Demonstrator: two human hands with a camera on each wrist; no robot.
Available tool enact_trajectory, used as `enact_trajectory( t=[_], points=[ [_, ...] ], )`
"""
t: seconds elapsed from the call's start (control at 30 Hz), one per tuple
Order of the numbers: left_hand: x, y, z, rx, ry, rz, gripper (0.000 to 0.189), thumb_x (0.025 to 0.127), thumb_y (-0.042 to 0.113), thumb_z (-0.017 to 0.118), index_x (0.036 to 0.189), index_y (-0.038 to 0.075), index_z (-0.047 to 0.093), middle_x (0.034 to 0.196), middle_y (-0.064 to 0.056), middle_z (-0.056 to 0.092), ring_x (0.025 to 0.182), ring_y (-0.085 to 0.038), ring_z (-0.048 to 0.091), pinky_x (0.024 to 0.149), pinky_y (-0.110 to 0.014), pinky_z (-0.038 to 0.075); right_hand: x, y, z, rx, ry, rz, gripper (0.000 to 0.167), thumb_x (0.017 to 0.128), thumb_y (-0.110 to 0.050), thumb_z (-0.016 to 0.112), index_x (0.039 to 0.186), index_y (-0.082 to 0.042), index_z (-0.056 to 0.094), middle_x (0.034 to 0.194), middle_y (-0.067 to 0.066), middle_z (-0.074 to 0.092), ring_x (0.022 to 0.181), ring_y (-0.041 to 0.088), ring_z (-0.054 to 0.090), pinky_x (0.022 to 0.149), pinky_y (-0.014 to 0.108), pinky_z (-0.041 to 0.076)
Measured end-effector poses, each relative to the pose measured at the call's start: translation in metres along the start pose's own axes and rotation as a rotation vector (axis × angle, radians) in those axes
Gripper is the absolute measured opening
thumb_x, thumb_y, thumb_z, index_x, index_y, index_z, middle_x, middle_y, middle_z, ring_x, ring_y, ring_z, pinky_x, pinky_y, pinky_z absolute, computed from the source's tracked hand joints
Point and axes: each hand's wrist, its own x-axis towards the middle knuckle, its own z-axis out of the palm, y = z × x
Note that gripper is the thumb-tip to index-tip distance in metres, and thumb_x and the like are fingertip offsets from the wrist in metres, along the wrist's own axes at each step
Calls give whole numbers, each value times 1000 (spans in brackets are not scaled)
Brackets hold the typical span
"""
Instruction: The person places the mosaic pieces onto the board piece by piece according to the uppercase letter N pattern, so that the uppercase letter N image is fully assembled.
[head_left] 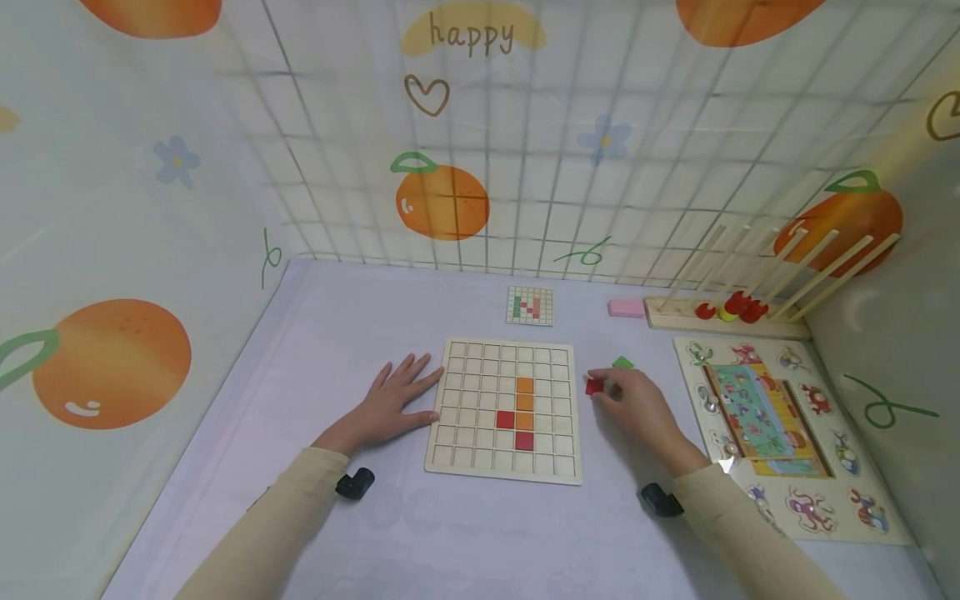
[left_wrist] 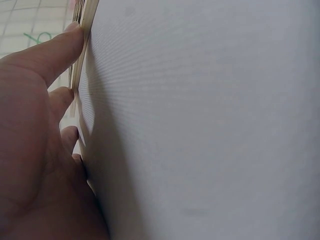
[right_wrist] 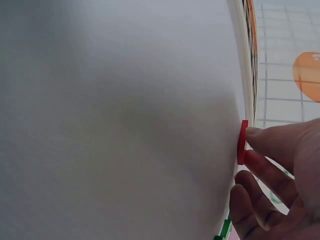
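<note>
On the table lies a wooden grid board (head_left: 465, 454) with orange and red square tiles set in several of its cells. My left hand (head_left: 390, 410) rests at its left edge, fingers spread, thumb and index fingertip touching the rim; the left wrist view shows the thumb (left_wrist: 60, 50) against the edge of the board (left_wrist: 86, 40). Just right of the board, my right hand (head_left: 637, 404) pinches a red square tile (head_left: 593, 387) between thumb and index finger. Close up, the red tile (right_wrist: 242, 142) sits low over the tabletop. A green tile (head_left: 623, 362) lies just beyond that hand.
Behind the board lies a small pattern card (head_left: 529, 306) with coloured squares. To its right are a pink block (head_left: 626, 308) and a wooden peg rack (head_left: 727, 321) with red and yellow beads. A sea-animal puzzle board (head_left: 795, 500) lies at the right, beside my right forearm.
</note>
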Motion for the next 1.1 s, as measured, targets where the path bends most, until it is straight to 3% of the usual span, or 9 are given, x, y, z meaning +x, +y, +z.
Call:
enact_trajectory(
  t=[0.27, 0.5, 0.7, 0.87, 1.1],
  points=[
    [0, -1, 1, -3, 1, -2, 78, 97, 58, 60, 162, 27, 29, 171, -4, 10, 157, -30, 1, 125, -53, -6, -4, -2, 4, -19, 21, -13, 34, 90, -8, 76, 124, -7, 73, 107, 10, 70, 91, 25, 59, 79, 43, 53],
    [0, -1, 1, -1, 2, 1, 78, 97, 56, 61, 162, 25, 30, 171, -5, 11, 157, -31, 2, 124, -55, -5, -4, 1, 4, -21, 26, -30, 30, 90, -11, 77, 119, -4, 74, 110, 12, 68, 96, 28, 61, 86, 48, 53],
    [-1, 2, -2, -3, 4, 9, 78, 97, 55, 62, 162, 25, 30, 171, -7, 12, 157, -32, 2, 124, -56, -4, -4, 1, 5, -31, 22, -15, 23, 90, -9, 77, 113, -5, 75, 100, 7, 65, 90, 24, 58, 79, 42, 51],
    [-1, 2, -1, 3, 10, 15, 79, 97, 55, 63, 162, 24, 31, 171, -8, 13, 157, -33, 3, 124, -58, -3, -4, 0, 4, -9, 18, -6, 18, 89, -9, 77, 107, -9, 72, 100, 6, 66, 91, 23, 60, 80, 42, 52],
    [0, 2, 0, 9, 22, 19, 78, 97, 54, 63, 161, 23, 32, 170, -9, 15, 157, -34, 5, 124, -59, -1, -5, -1, 3, -6, -6, 21, 20, 91, -10, 76, 109, -15, 70, 96, 5, 70, 84, 22, 60, 73, 37, 52]
  ],
)
